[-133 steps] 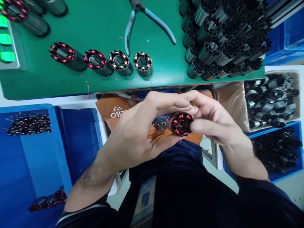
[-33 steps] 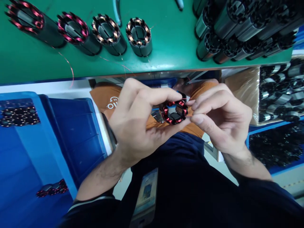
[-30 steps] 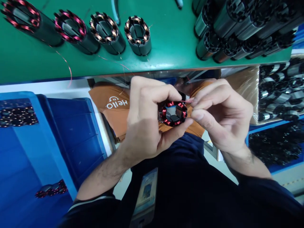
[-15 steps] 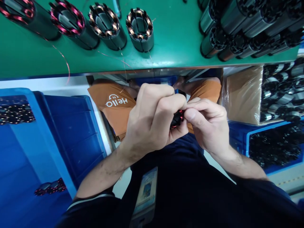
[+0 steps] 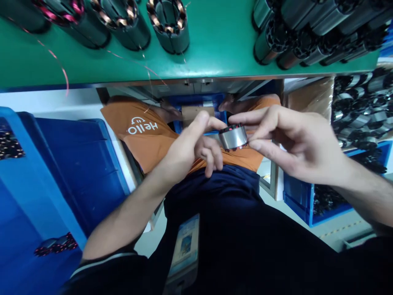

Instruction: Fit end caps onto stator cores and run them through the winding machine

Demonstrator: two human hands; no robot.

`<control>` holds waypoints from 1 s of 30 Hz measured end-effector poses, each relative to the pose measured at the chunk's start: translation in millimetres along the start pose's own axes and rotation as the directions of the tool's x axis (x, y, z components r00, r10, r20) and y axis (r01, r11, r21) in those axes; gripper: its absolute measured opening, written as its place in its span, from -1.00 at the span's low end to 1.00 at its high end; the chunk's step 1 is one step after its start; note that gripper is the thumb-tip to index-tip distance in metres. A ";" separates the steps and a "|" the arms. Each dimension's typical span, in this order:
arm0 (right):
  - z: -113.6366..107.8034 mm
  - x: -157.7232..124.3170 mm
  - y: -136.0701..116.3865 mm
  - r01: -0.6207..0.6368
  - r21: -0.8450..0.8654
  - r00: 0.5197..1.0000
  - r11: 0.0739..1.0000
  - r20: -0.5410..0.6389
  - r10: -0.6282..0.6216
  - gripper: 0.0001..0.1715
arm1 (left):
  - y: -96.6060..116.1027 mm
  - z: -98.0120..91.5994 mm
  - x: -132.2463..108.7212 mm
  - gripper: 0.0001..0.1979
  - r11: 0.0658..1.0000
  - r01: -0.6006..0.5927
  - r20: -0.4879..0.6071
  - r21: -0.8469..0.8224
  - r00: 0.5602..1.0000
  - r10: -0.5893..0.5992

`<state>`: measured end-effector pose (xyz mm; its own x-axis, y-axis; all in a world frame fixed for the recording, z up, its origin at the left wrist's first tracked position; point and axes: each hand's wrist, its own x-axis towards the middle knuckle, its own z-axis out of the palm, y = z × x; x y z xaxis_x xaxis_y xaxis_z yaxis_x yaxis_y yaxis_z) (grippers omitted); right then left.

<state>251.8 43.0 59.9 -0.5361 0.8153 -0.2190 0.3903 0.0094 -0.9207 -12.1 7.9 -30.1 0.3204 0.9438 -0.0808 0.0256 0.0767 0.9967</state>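
Both hands meet over my lap, below the edge of the green bench (image 5: 221, 49). A small wound stator (image 5: 233, 137), a silver steel ring with red coil ends, is turned side-on between them. My right hand (image 5: 291, 141) pinches it between thumb and forefinger. My left hand (image 5: 192, 149) has its thumb and forefinger tip against the stator's left side, with the other fingers curled under. On the bench above stand wound stators (image 5: 167, 22) in a row, copper and pink, with loose wire ends trailing over the edge.
A heap of unwound black stator cores (image 5: 310, 28) lies on the bench's right. Blue bins (image 5: 82, 164) stand at my left, with a few wound stators (image 5: 55, 244) in one. A cardboard box of cores (image 5: 359, 110) and a blue bin (image 5: 307, 205) are at the right.
The stator has turned from open face up to side-on. My left hand has loosened from a full wrap to a fingertip touch, and my right hand now carries it. The view has tipped down.
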 end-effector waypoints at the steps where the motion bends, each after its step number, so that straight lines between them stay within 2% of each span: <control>1: 2.2 -1.9 5.4 -0.095 0.118 0.995 0.988 0.015 0.094 -0.70 | -4.2 4.2 -4.2 -0.41 0.991 -0.090 -0.111 0.103 0.989 0.101; 2: 5.4 -3.6 11.0 -0.173 0.225 0.985 0.959 0.036 0.169 -0.61 | -6.7 9.0 -8.8 -0.45 0.944 -0.194 -0.179 0.267 0.953 0.246; 4: 11.7 -5.4 19.7 -0.259 0.330 0.966 0.908 0.092 0.242 -0.50 | -6.0 17.8 -16.9 -0.48 0.749 -0.331 -0.164 0.574 0.850 0.501; 5: 13.4 -5.2 21.8 -0.247 0.313 0.969 0.917 0.093 0.229 -0.51 | -3.3 20.8 -19.2 -0.50 0.667 -0.362 -0.120 0.651 0.819 0.561; 6: 13.3 -4.1 22.1 -0.196 0.235 0.981 0.952 0.065 0.185 -0.55 | 0.6 22.2 -20.2 -0.56 0.638 -0.379 -0.090 0.670 0.812 0.577; 7: 11.2 -2.4 21.0 -0.089 0.087 0.996 0.992 0.016 0.088 -0.60 | 5.3 21.8 -19.9 -0.63 0.675 -0.381 -0.077 0.632 0.836 0.544; 8: 7.2 -0.2 18.9 0.047 -0.108 0.999 0.993 -0.022 -0.050 -0.64 | 10.4 19.9 -18.7 -0.70 0.758 -0.365 -0.056 0.541 0.883 0.465; 9: 1.5 2.0 16.3 0.180 -0.300 0.980 0.937 -0.023 -0.196 -0.66 | 15.7 16.6 -17.0 -0.75 0.856 -0.317 0.000 0.408 0.938 0.347; 10: -5.3 3.9 13.7 0.292 -0.438 0.946 0.850 0.002 -0.325 -0.66 | 20.7 12.5 -15.4 -0.78 0.935 -0.238 0.091 0.262 0.971 0.222; 11: -12.5 5.1 11.7 0.373 -0.506 0.910 0.777 0.034 -0.414 -0.64 | 25.1 8.2 -14.1 -0.79 0.978 -0.151 0.184 0.143 0.975 0.123; 12: -19.4 5.6 10.3 0.410 -0.511 0.894 0.756 0.059 -0.445 -0.62 | 28.8 4.2 -13.4 -0.80 0.992 -0.093 0.245 0.081 0.967 0.071; 13: -25.1 5.5 9.9 0.404 -0.459 0.903 0.791 0.061 -0.426 -0.63 | 31.5 1.1 -13.2 -0.78 0.993 -0.088 0.253 0.079 0.965 0.065; 14: -29.2 5.1 10.4 0.344 -0.365 0.935 0.865 0.049 -0.351 -0.65 | 33.3 -0.9 -13.6 -0.75 0.983 -0.127 0.211 0.129 0.973 0.098; 16: -31.7 4.8 14.7 0.111 -0.114 0.992 0.987 0.077 -0.102 -0.64 | 34.3 -1.4 -15.3 -0.71 0.925 -0.243 0.097 0.291 0.970 0.224; 17: -30.2 5.3 18.0 -0.038 0.025 0.988 0.999 0.148 0.034 -0.63 | 33.9 -0.2 -16.3 -0.72 0.885 -0.301 0.075 0.356 0.953 0.294; 19: -23.4 7.4 24.9 -0.277 0.248 0.925 0.928 0.332 0.187 -0.60 | 32.8 4.0 -18.0 -0.75 0.798 -0.417 0.071 0.435 0.900 0.431; 21: -14.6 9.5 28.0 -0.405 0.341 0.853 0.848 0.475 0.217 -0.56 | 32.8 7.9 -19.2 -0.78 0.748 -0.459 0.053 0.479 0.866 0.498; 22: -10.7 10.0 26.7 -0.416 0.347 0.846 0.841 0.487 0.217 -0.55 | 33.4 9.1 -19.4 -0.79 0.743 -0.456 0.037 0.490 0.862 0.505; 23: -7.7 9.9 23.2 -0.383 0.311 0.866 0.870 0.448 0.222 -0.53 | 34.1 9.7 -19.5 -0.80 0.749 -0.442 0.026 0.494 0.868 0.495; 25: -5.7 8.7 10.9 -0.263 0.124 0.931 0.957 0.295 0.217 -0.48 | 35.6 8.8 -18.7 -0.77 0.778 -0.390 0.034 0.493 0.902 0.431; 27: -9.8 7.7 -4.1 -0.168 -0.085 0.972 0.982 0.150 0.180 -0.37 | 36.1 6.0 -17.2 -0.74 0.814 -0.350 0.072 0.465 0.931 0.359; 28: -13.9 8.0 -10.6 -0.127 -0.161 0.982 0.979 0.119 0.147 -0.33 | 35.9 4.3 -16.5 -0.73 0.834 -0.322 0.086 0.448 0.944 0.319; 30: -24.3 10.5 -18.2 -0.025 -0.219 0.991 0.975 0.122 0.053 -0.40 | 34.8 1.7 -15.8 -0.72 0.849 -0.305 0.087 0.432 0.951 0.297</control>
<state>257.3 65.5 82.2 -0.6022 0.7377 -0.3052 0.5581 0.1156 -0.8217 -14.6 -4.9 5.8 0.3949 0.8922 0.2191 0.3335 -0.3614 0.8707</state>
